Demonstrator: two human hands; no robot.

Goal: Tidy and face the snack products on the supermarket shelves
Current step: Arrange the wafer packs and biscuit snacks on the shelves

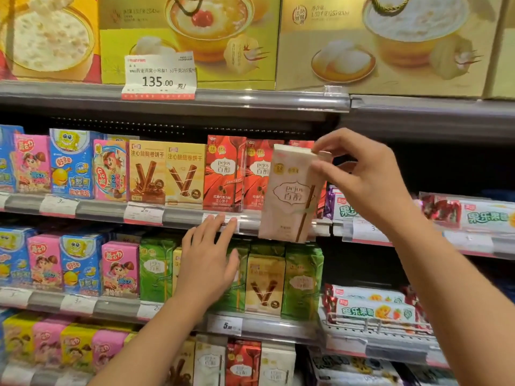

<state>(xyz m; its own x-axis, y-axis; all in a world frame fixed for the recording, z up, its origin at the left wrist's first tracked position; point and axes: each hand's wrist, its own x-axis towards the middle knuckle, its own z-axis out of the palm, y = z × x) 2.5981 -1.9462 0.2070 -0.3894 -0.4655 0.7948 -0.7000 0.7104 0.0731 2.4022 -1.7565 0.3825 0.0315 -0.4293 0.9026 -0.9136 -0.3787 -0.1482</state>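
My right hand point(362, 176) pinches the top corner of a white Pejoy biscuit box point(291, 193), holding it tilted in front of the middle shelf. Two red Pejoy boxes point(224, 175) stand on that shelf just behind and left of it. My left hand point(207, 260) is spread flat, fingers straight, against the green Pejoy boxes point(156, 270) one shelf lower, its fingertips reaching the price rail point(181, 215) above them. A cream wafer-roll box point(264, 284) and another green box point(302, 282) stand to the right of that hand.
Yellow wafer-roll boxes point(165, 172) and pink and blue cartoon snack boxes point(71, 162) fill the left of the shelves. Flat fruit-biscuit packs point(370, 310) lie at right. Large gift boxes point(189, 37) sit on the top shelf behind a 135.00 price tag point(160, 76).
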